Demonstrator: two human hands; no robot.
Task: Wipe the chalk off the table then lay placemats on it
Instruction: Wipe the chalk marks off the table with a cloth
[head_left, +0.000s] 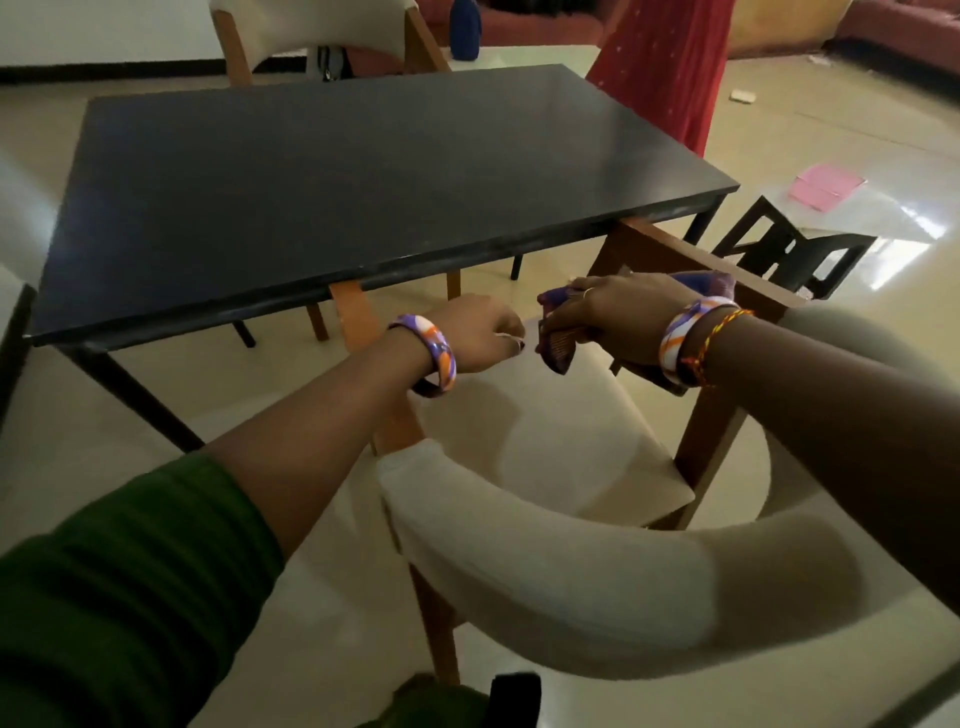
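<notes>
Right-hand grip (613, 317) is closed on the purple cloth (558, 338) at frame centre, left hand (478, 332) loosely curled and empty, likely readying it for wiping the black desk (337, 187).

Dark table (322, 197), purple cloth (558, 332) bunched below edge

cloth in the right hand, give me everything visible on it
The cloth is a bunched, patterned fabric in dark purple with orange-brown striped areas. The right hand grips it from above, so much of it is hidden; a folded corner hangs below the fingers, and another part shows beyond the wrist. It is held over the seat of the cream chair, in front of the table, touching neither as far as shows. The left hand is close beside it; contact cannot be told.
</notes>
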